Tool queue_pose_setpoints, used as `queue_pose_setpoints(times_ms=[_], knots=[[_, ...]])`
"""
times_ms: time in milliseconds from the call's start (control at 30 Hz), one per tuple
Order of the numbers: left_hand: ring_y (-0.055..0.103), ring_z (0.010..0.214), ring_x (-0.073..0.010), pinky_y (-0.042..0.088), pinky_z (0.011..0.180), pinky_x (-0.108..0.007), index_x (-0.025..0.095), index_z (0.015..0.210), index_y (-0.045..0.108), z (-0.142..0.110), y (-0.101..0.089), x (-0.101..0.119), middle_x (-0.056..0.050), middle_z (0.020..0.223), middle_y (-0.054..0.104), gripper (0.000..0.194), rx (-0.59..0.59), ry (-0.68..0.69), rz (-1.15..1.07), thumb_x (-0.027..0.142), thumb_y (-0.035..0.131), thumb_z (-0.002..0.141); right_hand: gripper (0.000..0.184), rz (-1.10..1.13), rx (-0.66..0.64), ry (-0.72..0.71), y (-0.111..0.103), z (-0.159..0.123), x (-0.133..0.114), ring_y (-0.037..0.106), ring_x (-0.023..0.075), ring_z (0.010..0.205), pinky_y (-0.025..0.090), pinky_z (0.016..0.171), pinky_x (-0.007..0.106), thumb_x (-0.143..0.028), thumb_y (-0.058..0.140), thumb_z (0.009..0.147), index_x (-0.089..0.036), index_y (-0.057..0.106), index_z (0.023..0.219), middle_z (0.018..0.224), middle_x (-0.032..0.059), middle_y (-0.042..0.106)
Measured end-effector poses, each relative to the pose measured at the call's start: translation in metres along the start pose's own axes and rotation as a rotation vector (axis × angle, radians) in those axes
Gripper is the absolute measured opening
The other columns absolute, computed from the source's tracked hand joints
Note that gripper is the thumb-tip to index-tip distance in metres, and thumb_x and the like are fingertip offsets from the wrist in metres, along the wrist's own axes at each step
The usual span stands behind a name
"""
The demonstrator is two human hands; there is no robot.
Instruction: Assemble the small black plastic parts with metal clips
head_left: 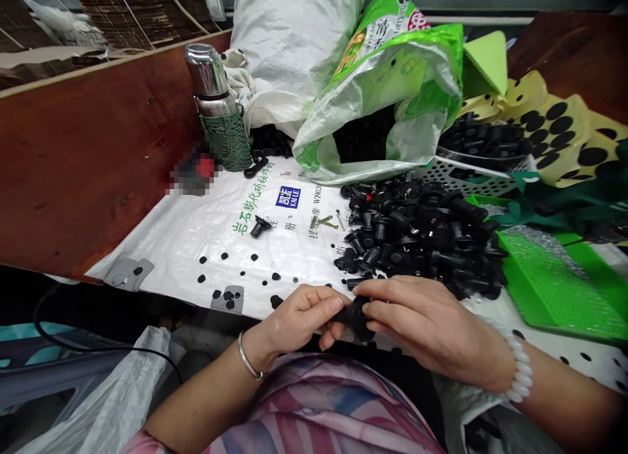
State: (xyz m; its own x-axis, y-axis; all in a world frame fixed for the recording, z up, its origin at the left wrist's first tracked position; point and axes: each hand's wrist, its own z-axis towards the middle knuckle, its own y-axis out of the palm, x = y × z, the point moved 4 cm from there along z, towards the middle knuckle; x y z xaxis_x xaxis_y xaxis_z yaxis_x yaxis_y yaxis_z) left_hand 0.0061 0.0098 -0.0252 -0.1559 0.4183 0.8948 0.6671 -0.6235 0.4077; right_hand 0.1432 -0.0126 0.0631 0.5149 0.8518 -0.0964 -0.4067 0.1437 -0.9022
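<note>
Left hand [299, 316] and right hand [422, 316] pinching black plastic part [356, 315] between fingertips, part mostly hidden. Beyond fingers, perforated basket [466, 171] heaped with black pieces [483, 140]; printed plastic bag [387, 94] holds dark contents, hard to make out.

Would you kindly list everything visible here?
Wooden board: one, reddish-brown, far left.
Steel flask: one, silver, back left.
Woven sack: one, white, back centre.
Printed bag: one, green-white, back right.
Perforated tray: one, grey, back right.
Plastic parts: many, black, heaped right on the sheet.
Printed sheet: one, white, centre.
Green tray: one, green, far right.
Black part: one, black, between the hands.
Left hand: one, bangle on wrist, front.
Right hand: one, white beads on wrist, front.
</note>
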Motion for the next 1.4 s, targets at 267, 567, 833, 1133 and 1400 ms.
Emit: queue_pose_setpoints(times_ms=[267, 567, 833, 1133, 1400], knots=[[0.047, 0.044, -0.0050, 0.038, 0.045, -0.018, 0.010, 0.103, 0.053, -0.004, 0.009, 0.006, 0.000, 0.064, 0.053, 0.055, 0.023, 0.067, 0.051, 0.058, 0.050, 0.077, 0.011, 0.158, 0.088, 0.083, 0.007, -0.007, 0.005, 0.060, 0.0146, 0.086, 0.051, 0.070, 0.023, -0.013, 0.043, 0.088, -0.014, 0.052, 0.095, 0.097, 0.0132, 0.062], [0.047, 0.064, -0.0074, 0.041, 0.060, -0.020, 0.018, 0.117, 0.045, -0.008, 0.015, 0.013, -0.003, 0.090, 0.052, 0.041, 0.095, 0.280, 0.226, 0.031, 0.058, 0.081, 0.010, 0.263, 0.167, 0.223, 0.014, -0.006, 0.005, 0.057, 0.0168, 0.093, 0.051, 0.075, 0.029, -0.012, 0.048, 0.084, -0.017, 0.054, 0.091, 0.102, 0.0118, 0.056], [0.050, 0.078, -0.0133, 0.042, 0.067, -0.023, 0.019, 0.119, 0.037, -0.005, 0.014, 0.005, -0.005, 0.097, 0.053, 0.044, 0.174, 0.331, 0.505, 0.028, 0.057, 0.081, 0.010, 0.369, 0.207, 0.393, 0.029, -0.015, 0.008, 0.056, 0.0198, 0.098, 0.050, 0.077, 0.032, -0.014, 0.045, 0.086, -0.018, 0.054, 0.088, 0.102, 0.0118, 0.057], [0.039, 0.060, -0.0089, 0.037, 0.059, -0.022, 0.022, 0.121, 0.033, -0.010, 0.014, 0.002, 0.002, 0.074, 0.042, 0.033, 0.147, 0.365, 0.298, 0.037, 0.035, 0.092, 0.013, 0.421, 0.253, 0.389, 0.029, -0.019, 0.006, 0.056, 0.0182, 0.103, 0.049, 0.083, 0.031, -0.009, 0.047, 0.084, -0.017, 0.054, 0.093, 0.107, 0.0122, 0.058], [0.046, 0.050, -0.0077, 0.037, 0.050, -0.020, 0.014, 0.101, 0.051, -0.002, 0.008, -0.005, 0.000, 0.068, 0.055, 0.035, 0.211, 0.144, 0.249, 0.043, 0.052, 0.082, 0.012, 0.352, 0.326, 0.385, 0.030, -0.026, 0.009, 0.060, 0.0187, 0.093, 0.053, 0.074, 0.032, -0.012, 0.047, 0.085, -0.017, 0.055, 0.092, 0.098, 0.0116, 0.062]])
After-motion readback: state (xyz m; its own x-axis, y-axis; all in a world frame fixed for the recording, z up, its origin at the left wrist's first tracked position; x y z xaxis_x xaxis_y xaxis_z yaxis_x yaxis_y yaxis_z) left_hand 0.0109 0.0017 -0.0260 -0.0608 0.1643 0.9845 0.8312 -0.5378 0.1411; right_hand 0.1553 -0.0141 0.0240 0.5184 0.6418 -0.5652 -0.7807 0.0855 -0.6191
